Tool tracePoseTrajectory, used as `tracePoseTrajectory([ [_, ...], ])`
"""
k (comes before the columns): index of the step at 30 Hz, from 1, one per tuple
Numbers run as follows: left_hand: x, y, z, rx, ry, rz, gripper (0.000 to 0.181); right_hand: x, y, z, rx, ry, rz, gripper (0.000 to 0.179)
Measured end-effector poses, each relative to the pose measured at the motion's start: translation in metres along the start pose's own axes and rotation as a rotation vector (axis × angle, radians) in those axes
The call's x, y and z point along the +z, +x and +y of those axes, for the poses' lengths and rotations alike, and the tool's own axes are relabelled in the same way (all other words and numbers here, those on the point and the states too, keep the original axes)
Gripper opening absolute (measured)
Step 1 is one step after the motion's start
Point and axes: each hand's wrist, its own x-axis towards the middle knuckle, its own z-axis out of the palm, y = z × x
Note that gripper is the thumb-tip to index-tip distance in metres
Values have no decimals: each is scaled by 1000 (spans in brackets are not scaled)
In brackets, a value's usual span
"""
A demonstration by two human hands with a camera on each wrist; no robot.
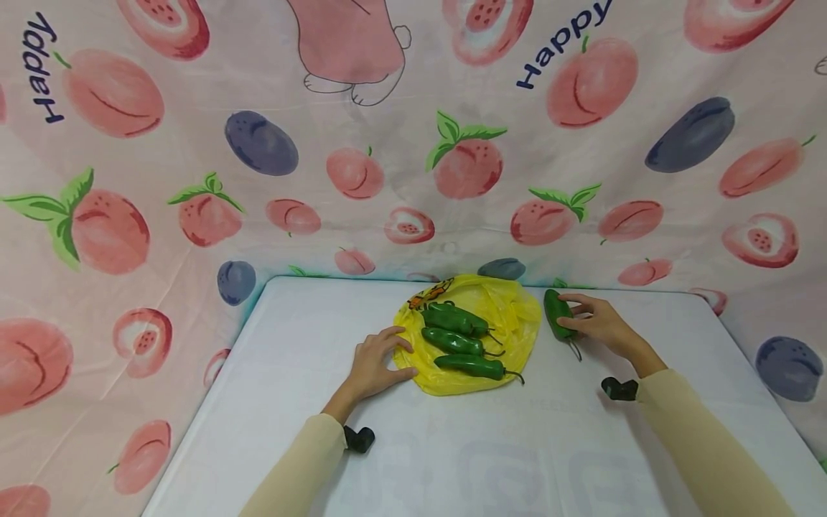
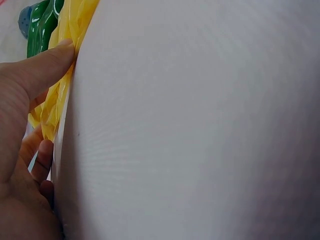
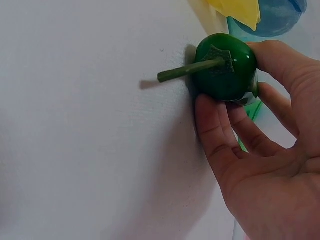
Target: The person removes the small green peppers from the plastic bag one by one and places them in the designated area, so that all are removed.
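Observation:
My right hand (image 1: 602,324) holds a glossy green chili pepper (image 1: 557,314) between thumb and fingers, right of a yellow plastic bag (image 1: 517,309). In the right wrist view, the held pepper's stem points away from the palm; whether the pepper touches the table I cannot tell. Several more green chili peppers (image 1: 470,366) lie in a stack on the flattened bag, stems to the right. At the bag's left edge rests my left hand (image 1: 375,365), thumb and fingers spread apart and touching the plastic. The left wrist view shows the thumb (image 2: 47,67) against yellow folds.
Everything lies on a white table (image 1: 491,452), toward its far edge. Behind it hangs a pink cloth (image 1: 388,143) printed with peaches and blue fruit. A small black device (image 1: 359,439) sits at the left wrist, another black device (image 1: 619,389) at the right.

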Motion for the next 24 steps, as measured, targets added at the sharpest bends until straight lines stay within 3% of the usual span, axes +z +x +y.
tracePoseTrajectory([
  [24,-2,-2,1,6,0,1,33,-6,0,-4,-69,-46,-43,67],
])
